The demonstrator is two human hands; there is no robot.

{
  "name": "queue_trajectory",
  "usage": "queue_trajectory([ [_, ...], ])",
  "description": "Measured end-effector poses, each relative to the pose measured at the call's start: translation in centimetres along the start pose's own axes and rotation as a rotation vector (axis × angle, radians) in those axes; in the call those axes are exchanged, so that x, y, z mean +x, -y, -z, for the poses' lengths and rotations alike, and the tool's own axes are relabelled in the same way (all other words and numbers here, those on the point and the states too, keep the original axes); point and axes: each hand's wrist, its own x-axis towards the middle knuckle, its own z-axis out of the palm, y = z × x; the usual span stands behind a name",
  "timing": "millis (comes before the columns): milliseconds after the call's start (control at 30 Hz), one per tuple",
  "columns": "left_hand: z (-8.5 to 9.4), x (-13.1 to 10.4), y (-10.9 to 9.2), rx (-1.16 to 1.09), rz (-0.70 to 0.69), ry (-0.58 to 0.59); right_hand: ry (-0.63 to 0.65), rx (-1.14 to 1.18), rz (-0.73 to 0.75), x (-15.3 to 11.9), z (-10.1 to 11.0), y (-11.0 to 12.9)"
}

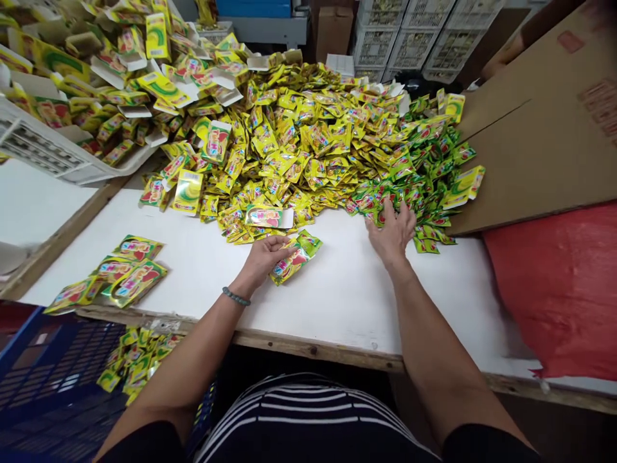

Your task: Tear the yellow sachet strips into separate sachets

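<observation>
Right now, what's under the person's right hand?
The right hand reaches onto small green packets, and white tabletop shows beside the wrist. Whatever lies directly beneath the hand is covered, so I can't tell whether it grips a packet.

Sachets (308,138) are yellow or green, the tabletop (347,296) white, the shirt (308,431) navy with white stripes.

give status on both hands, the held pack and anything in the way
Left hand gripping yellow pack, green sachet at its end. Right hand spread at green sachet pile. Loose carton just beyond left hand, seemingly not blocking.
</observation>
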Motion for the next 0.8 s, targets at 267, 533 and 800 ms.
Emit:
queue_trajectory([
  [267,0.2,0.2,0.8,0.008,-0.022,0.008,0.331,0.081,0.357,-2.2,-2.3,1.5],
  [533,1.1,0.2,1.1,0.118,-0.034,0.006,0.339,0.14,0.225,-3.0,-0.1,3.8],
  [800,2.5,0.3,0.9,0.089,-0.061,-0.131,0.27,0.077,0.305,-2.6,-1.7,8.0],
])
